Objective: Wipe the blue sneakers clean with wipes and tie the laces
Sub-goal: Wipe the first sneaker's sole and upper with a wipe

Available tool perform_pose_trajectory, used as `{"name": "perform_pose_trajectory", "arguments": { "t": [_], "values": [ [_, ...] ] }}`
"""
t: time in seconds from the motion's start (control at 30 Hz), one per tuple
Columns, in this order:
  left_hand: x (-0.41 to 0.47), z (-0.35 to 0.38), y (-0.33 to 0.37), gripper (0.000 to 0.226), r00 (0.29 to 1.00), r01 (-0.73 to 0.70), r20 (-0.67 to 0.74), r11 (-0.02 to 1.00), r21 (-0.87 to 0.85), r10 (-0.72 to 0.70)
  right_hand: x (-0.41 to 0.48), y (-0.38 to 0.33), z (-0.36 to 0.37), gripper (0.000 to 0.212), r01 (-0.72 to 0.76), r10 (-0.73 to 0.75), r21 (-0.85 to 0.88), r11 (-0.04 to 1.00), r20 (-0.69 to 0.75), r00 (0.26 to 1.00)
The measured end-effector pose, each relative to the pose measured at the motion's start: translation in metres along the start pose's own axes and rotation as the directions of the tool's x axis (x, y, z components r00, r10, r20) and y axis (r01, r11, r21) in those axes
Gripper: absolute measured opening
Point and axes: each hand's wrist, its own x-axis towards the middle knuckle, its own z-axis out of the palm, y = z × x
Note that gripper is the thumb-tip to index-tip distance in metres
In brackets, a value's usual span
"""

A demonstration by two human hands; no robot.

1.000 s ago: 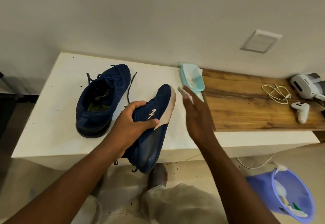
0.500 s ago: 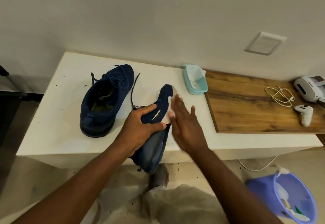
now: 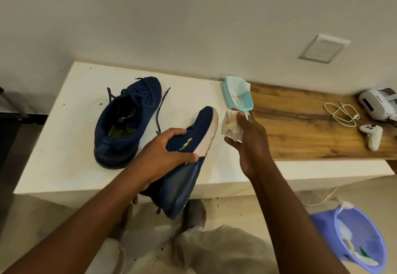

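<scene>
sneaker (image 3: 200,126) gripped by left hand (image 3: 165,151) | right hand (image 3: 251,142) pinches wipe (image 3: 231,123) | teal tub (image 3: 247,101) just beyond

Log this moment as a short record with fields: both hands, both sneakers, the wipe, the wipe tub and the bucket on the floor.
left hand: grip round the held sneaker, which is tipped on its side with its sole facing right
right hand: pinches the wipe, just apart from the white sole edge
wipe: crumpled, brownish stains
second sneaker: upright on the white table, untouched
wipe tub: teal, open, near the table's back edge
bucket: purple, on the floor at right, white scraps inside
</scene>
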Motion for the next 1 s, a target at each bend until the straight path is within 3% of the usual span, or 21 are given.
{"name": "perform_pose_trajectory", "arguments": {
  "t": [0.07,0.13,0.2,0.27,0.3,0.37,0.4,0.47,0.57,0.63,0.7,0.83,1.0],
  "values": [
    [-0.006,-0.003,0.003,0.069,1.000,0.001,0.022,0.999,0.049,-0.002,0.006,0.002,0.005,0.020,0.162,-0.174,-0.237,0.958,-0.031,0.984],
    [-0.011,-0.006,0.006,0.071,1.000,0.006,0.015,0.991,0.133,-0.008,0.008,0.010,0.012,0.029,0.378,-0.385,-0.502,0.778,0.094,0.918],
    [-0.016,-0.008,0.010,0.081,1.000,0.022,-0.021,0.950,0.312,-0.016,0.001,0.026,0.017,0.034,0.485,-0.440,-0.595,0.641,0.233,0.867],
    [-0.022,-0.005,0.016,0.089,0.998,0.032,-0.066,0.786,0.617,0.011,-0.011,0.037,0.019,0.043,0.478,-0.406,-0.632,0.610,0.269,0.873],
    [-0.026,-0.003,0.020,0.086,0.994,0.030,-0.089,0.633,0.774,0.062,-0.015,0.040,0.018,0.044,0.466,-0.391,-0.631,0.620,0.266,0.881],
    [-0.034,0.003,0.025,0.075,0.964,0.043,-0.136,0.370,0.928,0.227,-0.016,0.041,0.015,0.040,0.465,-0.401,-0.625,0.628,0.252,0.881],
    [-0.035,0.005,0.029,0.071,0.943,0.040,-0.144,0.325,0.945,0.301,-0.015,0.041,0.013,0.036,0.475,-0.421,-0.627,0.618,0.246,0.873],
    [-0.030,0.008,0.027,0.065,0.927,-0.045,-0.104,0.383,0.923,0.359,-0.013,0.041,0.013,0.028,0.504,-0.467,-0.613,0.609,0.236,0.852],
    [-0.011,0.022,0.007,0.059,0.907,-0.295,0.071,0.503,0.812,0.416,-0.013,0.039,0.016,0.024,0.523,-0.497,-0.608,0.598,0.230,0.836],
    [-0.001,0.029,-0.005,0.055,0.881,-0.372,0.097,0.554,0.745,0.462,-0.015,0.038,0.013,0.022,0.525,-0.496,-0.603,0.600,0.235,0.836],
    [0.006,0.031,-0.013,0.054,0.861,-0.397,0.108,0.524,0.753,0.496,-0.020,0.038,0.009,0.021,0.525,-0.494,-0.606,0.598,0.237,0.837],
    [0.012,0.036,-0.018,0.059,0.809,-0.408,0.143,0.371,0.834,0.570,-0.009,0.031,0.011,0.020,0.466,-0.474,-0.591,0.658,0.156,0.867],
    [0.016,0.037,-0.026,0.060,0.807,-0.397,0.104,0.402,0.825,0.582,0.004,0.025,0.030,0.026,0.413,-0.417,-0.603,0.682,0.143,0.898]
  ]
}}
